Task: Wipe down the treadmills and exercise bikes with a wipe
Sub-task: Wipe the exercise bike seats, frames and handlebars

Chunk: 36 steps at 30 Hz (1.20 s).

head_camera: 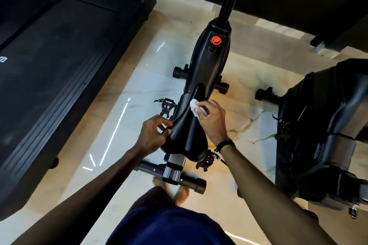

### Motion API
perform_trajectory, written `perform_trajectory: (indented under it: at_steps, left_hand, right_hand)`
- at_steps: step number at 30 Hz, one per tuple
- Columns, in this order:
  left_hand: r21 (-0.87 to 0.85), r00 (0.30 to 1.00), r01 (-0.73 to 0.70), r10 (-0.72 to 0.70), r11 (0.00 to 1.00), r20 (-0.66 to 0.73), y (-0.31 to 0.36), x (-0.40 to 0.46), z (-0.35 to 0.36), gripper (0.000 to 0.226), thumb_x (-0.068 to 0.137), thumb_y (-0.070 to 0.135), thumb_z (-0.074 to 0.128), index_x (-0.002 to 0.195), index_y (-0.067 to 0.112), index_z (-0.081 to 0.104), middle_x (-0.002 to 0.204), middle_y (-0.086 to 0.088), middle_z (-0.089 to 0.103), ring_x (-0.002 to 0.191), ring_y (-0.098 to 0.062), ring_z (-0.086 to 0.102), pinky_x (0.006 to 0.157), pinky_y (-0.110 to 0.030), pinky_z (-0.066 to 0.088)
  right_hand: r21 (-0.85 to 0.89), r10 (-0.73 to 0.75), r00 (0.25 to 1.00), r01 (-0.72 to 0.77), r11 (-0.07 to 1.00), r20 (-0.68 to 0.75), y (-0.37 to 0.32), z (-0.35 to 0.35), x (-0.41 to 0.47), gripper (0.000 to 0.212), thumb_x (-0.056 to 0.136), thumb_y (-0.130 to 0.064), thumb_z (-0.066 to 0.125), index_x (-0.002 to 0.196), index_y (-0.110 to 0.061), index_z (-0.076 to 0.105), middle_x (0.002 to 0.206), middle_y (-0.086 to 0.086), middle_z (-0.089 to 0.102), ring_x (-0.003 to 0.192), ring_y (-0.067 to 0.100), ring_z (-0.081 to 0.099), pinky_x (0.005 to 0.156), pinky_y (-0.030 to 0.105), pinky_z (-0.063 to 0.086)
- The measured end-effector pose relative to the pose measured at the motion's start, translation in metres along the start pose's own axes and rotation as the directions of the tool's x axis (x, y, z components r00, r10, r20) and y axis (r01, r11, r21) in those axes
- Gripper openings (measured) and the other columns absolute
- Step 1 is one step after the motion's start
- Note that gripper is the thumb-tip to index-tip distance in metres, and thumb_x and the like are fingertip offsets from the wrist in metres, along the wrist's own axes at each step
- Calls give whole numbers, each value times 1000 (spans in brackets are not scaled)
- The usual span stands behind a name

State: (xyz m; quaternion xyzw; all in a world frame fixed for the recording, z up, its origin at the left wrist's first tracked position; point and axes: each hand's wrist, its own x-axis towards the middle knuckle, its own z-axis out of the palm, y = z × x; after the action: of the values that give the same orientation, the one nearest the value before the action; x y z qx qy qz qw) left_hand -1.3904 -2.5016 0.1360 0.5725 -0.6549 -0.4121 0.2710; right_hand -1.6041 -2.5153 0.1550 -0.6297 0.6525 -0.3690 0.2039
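R hand (211, 119) fingers pinch white wipe (194, 105) on bike saddle (187, 135); L hand (154, 135) fingers grip saddle edge.

Glossy marble floor (151, 77) with yellow veins reflects light strips. Bare feet (180, 191) stand on it; blue shorts (171, 226) fill the bottom edge.

A glossy pale marble floor (199, 14) with tan and gold veins carries everything, and thin white streaks of light reflect in it. A black treadmill (59, 61) stands on it at the left, an exercise bike (211, 59) rests in the middle on crossbars with round black end caps, and a second black machine (322, 131) sits at the right. The person's bare feet (182, 193) stand on the floor just behind the bike's rear crossbar (191, 182).
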Motion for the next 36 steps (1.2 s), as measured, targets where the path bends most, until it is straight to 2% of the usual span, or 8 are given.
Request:
perform_trajectory:
  at_steps: [4,8,11,17,22,25,29,36]
  left_hand:
    - [-48,998,10,-7,999,63,-5,9,-6,24,76,-3,79,87,17,71,91,-1,69,71,-5,63,62,-7,44]
    - [-56,994,39,-33,998,107,-5,16,-6,28,74,-5,78,83,19,67,89,-8,70,67,-13,58,60,-8,43]
    - [-57,985,52,-42,997,165,-2,21,-11,28,74,-5,79,82,19,66,90,-6,71,67,-9,56,59,-9,42]
    - [-83,976,45,-26,996,217,1,20,-20,30,77,-2,78,80,24,64,95,-7,70,67,-6,56,58,-9,44]
    - [-148,980,91,-62,985,189,2,18,-14,24,77,-9,74,84,11,65,93,-6,66,66,13,55,59,-5,41]
    - [-128,983,87,-65,988,170,1,19,-10,25,75,-9,75,82,13,66,94,-8,66,67,10,55,61,-7,42]
    - [-98,975,86,-64,991,211,3,25,-11,25,72,-9,75,81,12,66,90,-7,67,62,9,55,59,-9,43]
    - [-51,963,147,-131,988,237,4,31,-18,31,69,-3,81,72,25,67,86,-13,71,53,-1,51,56,-18,44]
  right_hand:
    - [-118,38,999,-35,992,22,5,-1,-33,18,91,-6,68,109,-6,71,100,7,66,93,18,57,85,33,50]
    - [-180,-151,979,174,968,134,-7,1,-87,8,89,-4,70,97,-4,70,93,6,64,89,21,55,83,26,44]
    - [-194,-230,947,275,942,226,-13,12,-65,6,89,-2,69,95,-2,69,89,8,62,82,24,52,78,31,42]
    - [-211,-70,992,90,973,102,-3,5,33,9,90,-7,68,99,-8,69,95,6,62,91,21,55,79,27,42]
    - [-181,58,997,-49,982,43,6,-7,-19,3,93,-6,65,92,-8,63,83,-2,60,72,6,50,68,22,41]
    - [-202,-57,991,82,976,124,-5,-8,-69,10,94,-15,61,88,-7,62,81,-3,55,71,9,48,67,20,39]
    - [-200,-280,901,358,912,332,-12,13,-45,4,92,-9,68,92,-5,66,86,6,58,78,21,53,71,28,42]
    - [-298,-197,971,230,926,137,10,-1,41,9,88,-13,72,96,-10,68,92,5,62,84,19,55,77,34,47]
